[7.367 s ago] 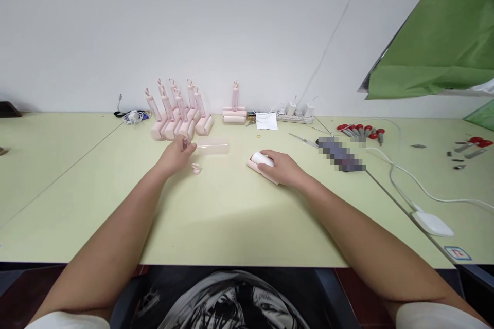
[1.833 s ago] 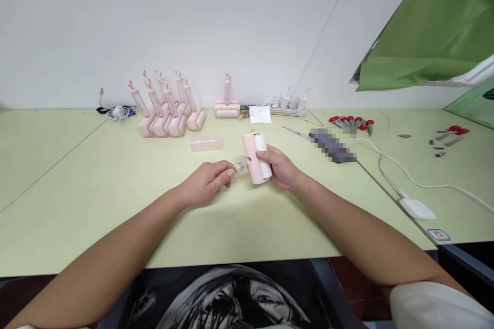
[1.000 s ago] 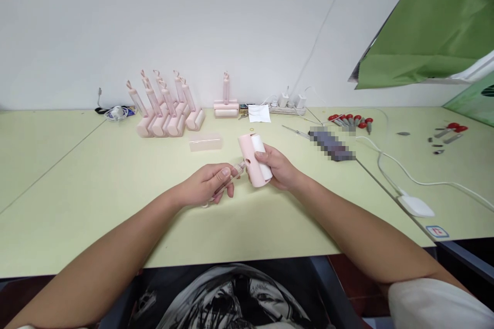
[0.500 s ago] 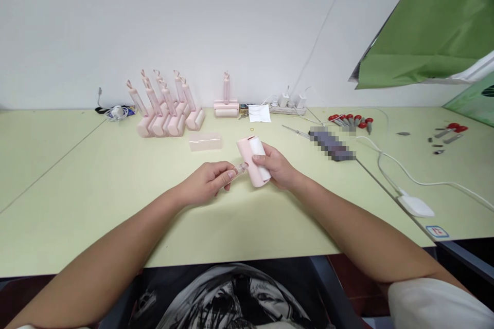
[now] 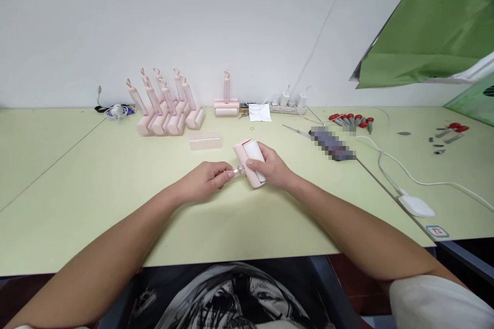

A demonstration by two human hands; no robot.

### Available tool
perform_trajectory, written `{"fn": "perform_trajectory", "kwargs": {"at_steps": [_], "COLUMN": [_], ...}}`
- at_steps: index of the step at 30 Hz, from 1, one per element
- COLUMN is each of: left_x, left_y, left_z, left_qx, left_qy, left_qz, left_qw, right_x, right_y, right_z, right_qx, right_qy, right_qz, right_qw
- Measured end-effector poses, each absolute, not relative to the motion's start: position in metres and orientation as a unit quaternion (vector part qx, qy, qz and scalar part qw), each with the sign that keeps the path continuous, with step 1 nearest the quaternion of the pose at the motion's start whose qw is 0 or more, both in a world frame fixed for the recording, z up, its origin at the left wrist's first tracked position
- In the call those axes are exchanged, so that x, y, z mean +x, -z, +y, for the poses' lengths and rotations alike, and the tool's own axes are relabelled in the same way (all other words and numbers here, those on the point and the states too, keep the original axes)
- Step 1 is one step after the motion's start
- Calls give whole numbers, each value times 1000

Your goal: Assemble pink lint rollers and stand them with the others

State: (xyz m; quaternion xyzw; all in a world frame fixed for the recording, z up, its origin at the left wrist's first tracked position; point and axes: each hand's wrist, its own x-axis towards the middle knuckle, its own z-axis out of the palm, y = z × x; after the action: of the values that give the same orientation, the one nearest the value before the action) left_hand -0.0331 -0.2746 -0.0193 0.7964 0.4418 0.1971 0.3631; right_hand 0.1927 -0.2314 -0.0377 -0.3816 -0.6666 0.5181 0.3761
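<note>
In closed right grip (image 5: pixel 273 167), pink holder (image 5: pixel 243 156) (white roll (image 5: pixel 253 151) inside); left grip (image 5: pixel 207 182) pinching clear handle (image 5: pixel 238 170).

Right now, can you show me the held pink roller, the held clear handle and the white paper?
Held pink roller (image 5: pixel 243 156), head view: its pink shell.
Held clear handle (image 5: pixel 239 170), head view: its exposed end.
White paper (image 5: pixel 260 112), head view: its middle.

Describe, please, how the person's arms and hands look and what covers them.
The left hand and right hand wear no gloves; no watch shows. The forearms are bare. The right sleeve is white, loose, short; the left sleeve shows only a pale edge.
</note>
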Motion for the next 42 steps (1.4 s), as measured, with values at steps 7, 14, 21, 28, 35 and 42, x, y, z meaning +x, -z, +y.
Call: {"fn": "perform_trajectory", "kwargs": {"at_steps": [7,14,21,28,35,42], "left_x": [-34,-34,-36,-35,-38,-40], "left_y": [17,15,18,19,18,20], "left_z": [-275,-274,-273,-272,-273,-272], "left_qx": [800,803,805,804,811,834], "left_qy": [-187,-183,-173,-183,-195,-188], "left_qz": [444,444,454,444,420,403], "left_qw": [356,352,341,351,358,325], "right_x": [191,189,188,188,188,189], "right_y": [38,38,41,40,38,40], "right_z": [-234,-237,-239,-239,-241,-248], "right_qx": [-381,-377,-393,-380,-363,-361], "right_qy": [-491,-484,-416,-434,-432,-401], "right_qz": [-687,-688,-725,-719,-726,-746], "right_qw": [377,388,385,387,394,389]}}
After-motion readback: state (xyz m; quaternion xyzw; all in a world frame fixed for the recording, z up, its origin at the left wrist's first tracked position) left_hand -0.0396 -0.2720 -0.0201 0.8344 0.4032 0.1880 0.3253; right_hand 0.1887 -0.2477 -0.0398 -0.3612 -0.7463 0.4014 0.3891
